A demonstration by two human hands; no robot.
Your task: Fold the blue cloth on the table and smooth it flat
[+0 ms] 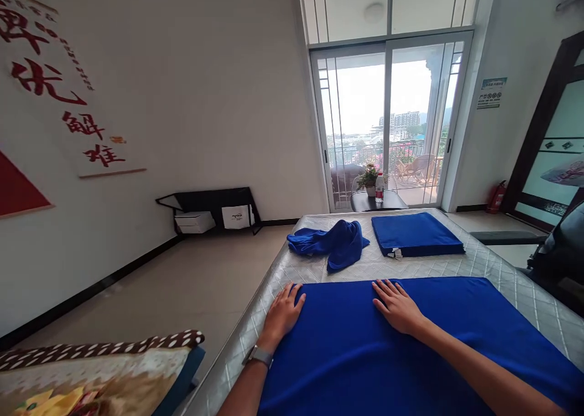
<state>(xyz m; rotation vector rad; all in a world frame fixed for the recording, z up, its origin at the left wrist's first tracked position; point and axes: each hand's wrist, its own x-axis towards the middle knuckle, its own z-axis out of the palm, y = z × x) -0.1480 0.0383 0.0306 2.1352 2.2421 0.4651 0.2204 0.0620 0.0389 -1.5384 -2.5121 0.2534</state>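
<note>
A large blue cloth [347, 337] lies spread over the silver quilted mattress [524, 282], with a soft wrinkle across its middle. My left hand [283, 311] rests flat at its far left corner, fingers stretched out. On the far edge of the same cloth, my right hand [396, 305] presses down with fingers spread. Neither hand grips anything. Beyond them, a crumpled blue cloth [335, 242] sits at the left, and a neat stack of folded blue cloths [417, 233] with a white tag lies at the right.
A patterned cushion [104, 373] is at the lower left. Past the mattress, a small dark table [387, 202] holds a potted plant [368, 177] and a bottle [379, 188]. A black rack [212, 203] stands by the wall. A fire extinguisher [496, 197] is near the right door.
</note>
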